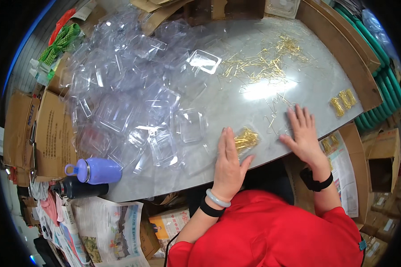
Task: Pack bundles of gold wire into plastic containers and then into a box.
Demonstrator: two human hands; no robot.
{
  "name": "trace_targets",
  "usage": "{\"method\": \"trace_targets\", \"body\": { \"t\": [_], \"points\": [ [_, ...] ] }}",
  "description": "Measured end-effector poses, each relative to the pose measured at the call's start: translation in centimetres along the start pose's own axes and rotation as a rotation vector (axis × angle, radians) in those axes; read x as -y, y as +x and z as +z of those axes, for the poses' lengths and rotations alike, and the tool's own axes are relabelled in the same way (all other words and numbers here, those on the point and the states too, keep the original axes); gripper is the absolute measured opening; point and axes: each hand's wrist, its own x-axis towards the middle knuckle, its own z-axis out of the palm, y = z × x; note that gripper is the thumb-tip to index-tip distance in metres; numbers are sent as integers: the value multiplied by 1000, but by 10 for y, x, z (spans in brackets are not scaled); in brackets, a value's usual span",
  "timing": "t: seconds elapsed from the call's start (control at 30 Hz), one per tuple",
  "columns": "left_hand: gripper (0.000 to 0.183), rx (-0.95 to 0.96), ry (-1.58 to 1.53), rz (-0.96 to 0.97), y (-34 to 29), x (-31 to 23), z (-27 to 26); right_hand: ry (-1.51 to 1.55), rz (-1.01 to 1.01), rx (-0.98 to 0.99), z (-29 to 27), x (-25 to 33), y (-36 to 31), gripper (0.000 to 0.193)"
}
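From here I see a printed newspaper [129,236] lower left, a lettered carton [55,133] at left, and, right of centre, a left hand [229,171], thumb splayed, and a right hand [303,135], fingers fanned, a clear pack of golden hooks [246,139] between.

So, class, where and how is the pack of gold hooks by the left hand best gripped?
Probably the right edge of the pack, coming from the right: it lies flat with that edge uncovered, while the left hand crowds its left.
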Motion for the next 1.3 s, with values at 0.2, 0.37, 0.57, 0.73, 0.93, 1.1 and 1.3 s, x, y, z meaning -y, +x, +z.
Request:
{"method": "trace_targets", "body": {
  "t": [0.2, 0.37, 0.57, 0.73, 0.93, 1.1, 1.3],
  "points": [
    [77, 29, 456, 11, 19, -21, 0, 6, -156, -54, 6, 28, 25, 73],
    [60, 35, 477, 146, -2, -34, -8, 277, -312, -48, 11, 34, 25, 49],
    [45, 159, 146, 300, -25, -13, 6, 281, -378, -220, 5, 46, 27, 46],
    [46, 129, 241, 206, -3, -18, 14, 356, -477, -126, 16, 43, 26, 46],
    [58, 171, 300, 87, 14, -15, 2, 436, -454, -147, -15, 26, 12, 51],
    [66, 217, 299, 70, 16, -12, 2, 281, -287, -123, -30, 20, -13, 42],
    [72, 290, 245, 150, 24, -7, 16, 360, -409, -228, 4, 38, 2, 29]
  ]
}}
